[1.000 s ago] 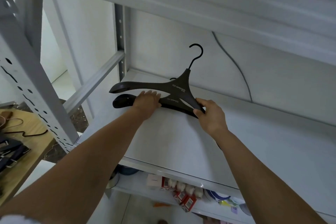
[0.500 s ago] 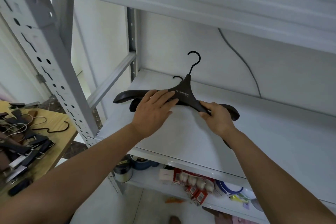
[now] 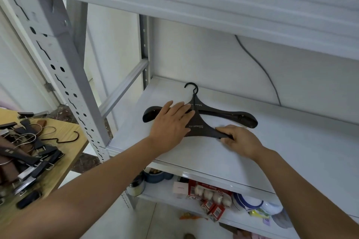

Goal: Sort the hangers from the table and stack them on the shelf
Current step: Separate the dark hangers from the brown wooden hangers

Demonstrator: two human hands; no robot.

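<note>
Dark-brown, 2 hangers lay on the white shelf [image 3: 194, 159], the top hanger [image 3: 202, 129] askew over the lower hanger [image 3: 235, 118]. The left hand [image 3: 171, 122] pressed it flat, fingers straight, and the right hand [image 3: 240, 141] pinched its arm; pivoting until both hooks matched would have squared the stack. The pile [image 3: 29, 151] on the table [image 3: 67, 132] was too tangled to count.

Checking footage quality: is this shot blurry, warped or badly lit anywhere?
Head view: soft, even light, only faint shadow under the black hangers on the shelf; head view's wide lens stretches edges, slanting the shelf post; the hanger pile on the table at left is smeared.
</note>
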